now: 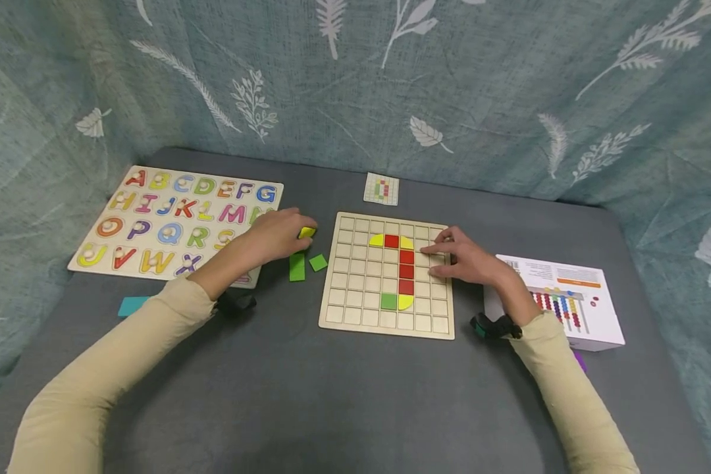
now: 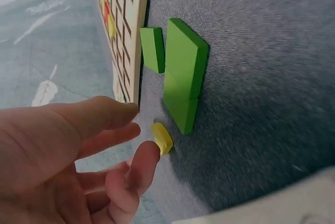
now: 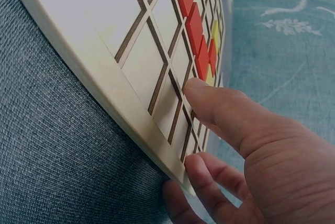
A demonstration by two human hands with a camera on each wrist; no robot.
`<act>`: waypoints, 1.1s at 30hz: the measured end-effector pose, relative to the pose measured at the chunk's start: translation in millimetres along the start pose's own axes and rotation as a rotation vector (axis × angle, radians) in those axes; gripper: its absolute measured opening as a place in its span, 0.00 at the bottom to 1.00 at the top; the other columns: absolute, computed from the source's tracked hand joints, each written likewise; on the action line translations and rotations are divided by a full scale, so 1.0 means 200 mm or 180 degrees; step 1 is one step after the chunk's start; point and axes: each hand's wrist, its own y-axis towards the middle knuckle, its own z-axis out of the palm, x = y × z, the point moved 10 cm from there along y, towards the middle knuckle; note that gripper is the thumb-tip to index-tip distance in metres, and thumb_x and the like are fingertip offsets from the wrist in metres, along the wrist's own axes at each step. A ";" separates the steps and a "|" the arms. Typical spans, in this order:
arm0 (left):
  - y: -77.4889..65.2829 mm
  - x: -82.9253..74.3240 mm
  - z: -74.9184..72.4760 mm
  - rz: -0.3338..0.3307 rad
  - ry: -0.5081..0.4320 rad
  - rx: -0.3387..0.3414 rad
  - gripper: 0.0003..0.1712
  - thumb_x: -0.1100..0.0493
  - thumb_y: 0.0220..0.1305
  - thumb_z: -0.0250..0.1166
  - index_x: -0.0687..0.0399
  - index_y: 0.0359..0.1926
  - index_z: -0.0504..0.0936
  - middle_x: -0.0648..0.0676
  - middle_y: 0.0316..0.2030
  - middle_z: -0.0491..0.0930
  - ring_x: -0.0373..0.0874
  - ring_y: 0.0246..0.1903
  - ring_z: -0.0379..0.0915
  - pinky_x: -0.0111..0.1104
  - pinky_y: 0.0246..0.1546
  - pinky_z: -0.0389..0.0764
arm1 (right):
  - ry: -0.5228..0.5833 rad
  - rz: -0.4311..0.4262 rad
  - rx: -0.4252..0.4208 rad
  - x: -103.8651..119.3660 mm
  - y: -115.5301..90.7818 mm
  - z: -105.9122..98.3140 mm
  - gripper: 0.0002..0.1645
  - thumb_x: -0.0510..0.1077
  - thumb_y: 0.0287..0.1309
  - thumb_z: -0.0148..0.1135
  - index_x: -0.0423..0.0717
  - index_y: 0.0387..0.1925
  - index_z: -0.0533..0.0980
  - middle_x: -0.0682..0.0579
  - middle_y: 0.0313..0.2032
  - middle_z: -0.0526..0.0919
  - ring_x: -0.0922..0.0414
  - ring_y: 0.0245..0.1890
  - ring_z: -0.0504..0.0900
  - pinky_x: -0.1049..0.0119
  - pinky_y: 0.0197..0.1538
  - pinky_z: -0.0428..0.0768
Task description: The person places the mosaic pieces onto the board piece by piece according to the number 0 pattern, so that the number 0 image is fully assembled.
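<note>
A grey table (image 1: 355,388) bears an alphabet board (image 1: 182,248), grid board (image 1: 372,284), pattern card (image 1: 381,189), green blocks (image 1: 297,268) and a white box (image 1: 595,296).

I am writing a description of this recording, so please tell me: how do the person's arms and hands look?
The left sleeve and right sleeve are long, plain beige. The left hand and right hand wear no visible gloves. Small black devices sit at the left and right wrists; the right one shows a greenish patch.
</note>
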 end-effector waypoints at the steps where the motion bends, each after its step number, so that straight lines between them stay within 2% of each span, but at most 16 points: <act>1: 0.01 0.00 0.00 -0.0018 0.0041 0.0020 0.21 0.57 0.66 0.62 0.57 0.59 0.79 0.65 0.53 0.78 0.56 0.42 0.77 0.42 0.30 0.75 | 0.0002 0.0001 -0.0004 0.00 0.00 0.00 0.26 0.42 0.61 0.64 0.40 0.61 0.74 0.38 0.54 0.62 0.47 0.48 0.63 0.55 0.48 0.65; 4: 0.03 0.01 0.02 -0.0091 0.0120 0.0083 0.22 0.56 0.66 0.62 0.58 0.60 0.78 0.66 0.56 0.76 0.60 0.52 0.75 0.48 0.40 0.78 | -0.0003 0.0005 0.0005 0.01 0.00 0.00 0.26 0.41 0.61 0.64 0.40 0.61 0.74 0.38 0.54 0.62 0.47 0.47 0.64 0.56 0.47 0.66; 7: 0.04 0.02 0.03 -0.0097 0.0155 0.0094 0.22 0.57 0.65 0.63 0.58 0.59 0.78 0.65 0.56 0.77 0.61 0.53 0.75 0.50 0.43 0.78 | -0.0001 -0.0008 0.0019 0.01 0.01 0.00 0.26 0.42 0.62 0.63 0.40 0.61 0.74 0.38 0.55 0.62 0.47 0.47 0.64 0.56 0.47 0.66; 18: 0.07 0.03 0.02 -0.0081 0.0194 0.0043 0.18 0.63 0.63 0.64 0.56 0.54 0.82 0.62 0.49 0.81 0.56 0.45 0.78 0.46 0.38 0.80 | -0.0036 -0.0020 -0.0014 0.01 0.01 0.00 0.26 0.42 0.61 0.64 0.40 0.60 0.75 0.39 0.53 0.62 0.48 0.45 0.64 0.57 0.46 0.66; 26: 0.07 0.05 0.02 -0.0117 0.0213 0.0050 0.18 0.65 0.62 0.64 0.55 0.54 0.82 0.61 0.50 0.80 0.57 0.47 0.78 0.47 0.39 0.80 | -0.0065 -0.0018 -0.0010 0.01 0.02 0.01 0.27 0.43 0.61 0.64 0.41 0.61 0.74 0.39 0.54 0.63 0.48 0.46 0.64 0.56 0.47 0.66; 33: 0.08 0.03 0.03 0.0092 0.0064 -0.0076 0.16 0.70 0.60 0.64 0.61 0.51 0.83 0.63 0.48 0.82 0.58 0.50 0.76 0.48 0.46 0.79 | -0.0072 -0.0023 -0.0033 0.00 0.01 0.01 0.26 0.43 0.62 0.63 0.41 0.61 0.75 0.40 0.53 0.63 0.49 0.45 0.63 0.58 0.45 0.66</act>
